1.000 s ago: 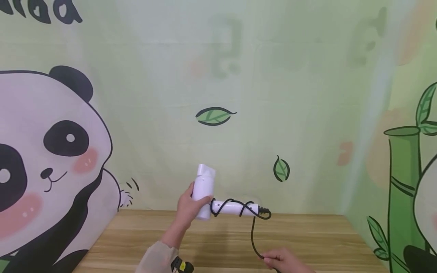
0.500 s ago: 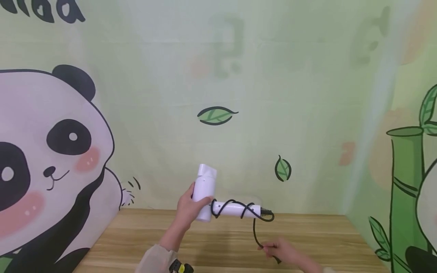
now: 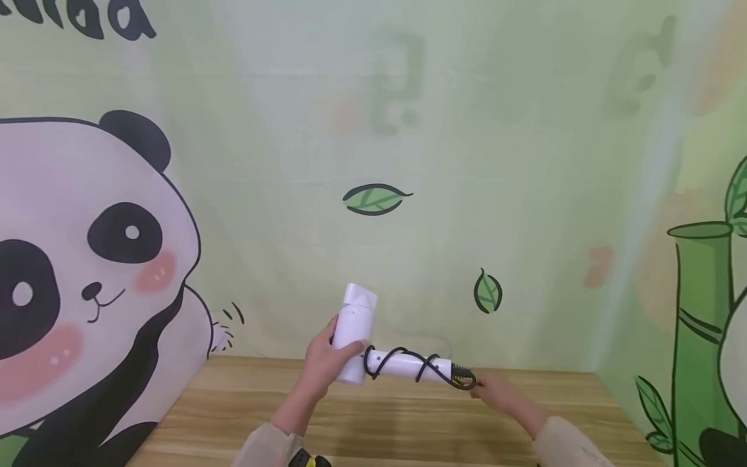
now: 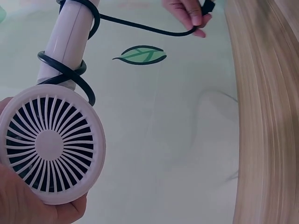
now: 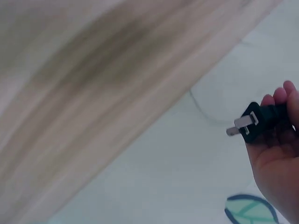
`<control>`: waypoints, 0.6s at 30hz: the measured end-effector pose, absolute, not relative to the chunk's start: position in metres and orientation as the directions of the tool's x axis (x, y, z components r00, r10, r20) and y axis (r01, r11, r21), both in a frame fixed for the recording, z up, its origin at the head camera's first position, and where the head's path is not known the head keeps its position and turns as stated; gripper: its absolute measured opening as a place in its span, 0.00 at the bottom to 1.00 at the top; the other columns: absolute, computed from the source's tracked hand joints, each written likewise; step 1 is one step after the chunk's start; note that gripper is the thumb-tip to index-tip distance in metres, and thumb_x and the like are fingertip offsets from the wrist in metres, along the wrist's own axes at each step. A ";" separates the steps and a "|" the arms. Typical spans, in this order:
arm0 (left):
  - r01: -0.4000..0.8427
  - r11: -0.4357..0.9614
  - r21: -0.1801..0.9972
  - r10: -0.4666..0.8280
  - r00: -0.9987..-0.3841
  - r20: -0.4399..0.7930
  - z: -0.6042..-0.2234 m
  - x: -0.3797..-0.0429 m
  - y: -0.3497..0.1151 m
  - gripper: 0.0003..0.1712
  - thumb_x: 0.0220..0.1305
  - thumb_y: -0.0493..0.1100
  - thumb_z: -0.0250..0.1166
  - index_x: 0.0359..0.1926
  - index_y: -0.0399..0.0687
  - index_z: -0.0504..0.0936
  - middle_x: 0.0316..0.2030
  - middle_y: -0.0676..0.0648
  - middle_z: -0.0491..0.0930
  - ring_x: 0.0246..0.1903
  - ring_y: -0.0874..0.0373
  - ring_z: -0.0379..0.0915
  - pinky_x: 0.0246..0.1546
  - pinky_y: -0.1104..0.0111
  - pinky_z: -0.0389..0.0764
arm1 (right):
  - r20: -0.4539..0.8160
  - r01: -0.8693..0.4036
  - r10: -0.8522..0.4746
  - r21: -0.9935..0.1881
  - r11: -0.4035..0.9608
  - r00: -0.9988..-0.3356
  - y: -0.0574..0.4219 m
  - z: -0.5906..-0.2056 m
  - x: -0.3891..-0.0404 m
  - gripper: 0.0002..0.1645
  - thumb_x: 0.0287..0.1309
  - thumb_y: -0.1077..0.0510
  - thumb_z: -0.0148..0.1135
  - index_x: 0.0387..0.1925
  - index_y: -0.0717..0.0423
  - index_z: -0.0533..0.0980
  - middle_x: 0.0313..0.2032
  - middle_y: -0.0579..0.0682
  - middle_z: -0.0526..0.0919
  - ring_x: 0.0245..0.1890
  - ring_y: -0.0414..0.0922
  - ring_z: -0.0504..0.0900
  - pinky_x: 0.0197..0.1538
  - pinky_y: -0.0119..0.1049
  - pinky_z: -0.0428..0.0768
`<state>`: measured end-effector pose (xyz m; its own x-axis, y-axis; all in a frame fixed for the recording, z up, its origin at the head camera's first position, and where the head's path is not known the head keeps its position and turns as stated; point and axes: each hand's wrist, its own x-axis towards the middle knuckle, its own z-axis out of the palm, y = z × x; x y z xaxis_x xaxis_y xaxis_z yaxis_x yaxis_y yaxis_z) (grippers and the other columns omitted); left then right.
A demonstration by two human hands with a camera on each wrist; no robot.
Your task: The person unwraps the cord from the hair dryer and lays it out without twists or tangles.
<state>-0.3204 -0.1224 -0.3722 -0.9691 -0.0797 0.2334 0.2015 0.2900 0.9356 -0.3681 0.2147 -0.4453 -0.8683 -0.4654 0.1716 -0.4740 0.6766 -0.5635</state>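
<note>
The hair dryer [image 3: 353,327] is held up over the wooden table [image 3: 245,395], nozzle upward, its handle [image 3: 411,364] pointing to the right. The left hand [image 3: 323,357] is curled round the hair dryer's barrel, with the thumb across its front near the handle; the slotted grille [image 4: 49,145] faces the left wrist camera. A black cord [image 4: 159,31] winds loosely round the handle, then runs off it to the right hand [image 3: 496,392], just beyond the handle's end. There the fingers and thumb pinch the plug [image 5: 262,122], prongs bared. Behind the hair dryer stands a green backdrop [image 3: 280,259], a painted panda [image 3: 52,168] to its left.
</note>
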 end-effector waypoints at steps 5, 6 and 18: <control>0.203 0.296 0.934 -0.071 -0.970 0.233 -0.373 -0.318 -0.122 0.49 0.59 0.45 0.72 0.78 0.41 0.61 0.65 0.27 0.74 0.51 0.37 0.80 0.44 0.48 0.87 | 0.247 -0.489 -0.422 -0.445 0.750 -0.872 0.220 -0.421 -0.380 0.12 0.65 0.67 0.61 0.44 0.70 0.85 0.35 0.58 0.89 0.32 0.45 0.81 0.35 0.34 0.79; 0.203 0.298 0.933 -0.066 -0.970 0.232 -0.373 -0.317 -0.122 0.49 0.59 0.45 0.72 0.78 0.41 0.60 0.65 0.27 0.74 0.51 0.37 0.80 0.44 0.48 0.87 | 0.251 -0.491 -0.423 -0.431 0.757 -0.871 0.222 -0.415 -0.383 0.13 0.66 0.66 0.60 0.47 0.70 0.85 0.36 0.57 0.90 0.32 0.44 0.81 0.35 0.35 0.79; 0.214 0.284 0.935 -0.012 -0.974 0.227 -0.371 -0.309 -0.115 0.48 0.60 0.44 0.71 0.78 0.40 0.60 0.65 0.27 0.73 0.50 0.38 0.81 0.44 0.48 0.87 | 0.360 -0.492 -0.383 -0.285 0.823 -0.850 0.222 -0.338 -0.400 0.16 0.69 0.66 0.58 0.51 0.73 0.82 0.30 0.55 0.87 0.27 0.41 0.74 0.31 0.33 0.72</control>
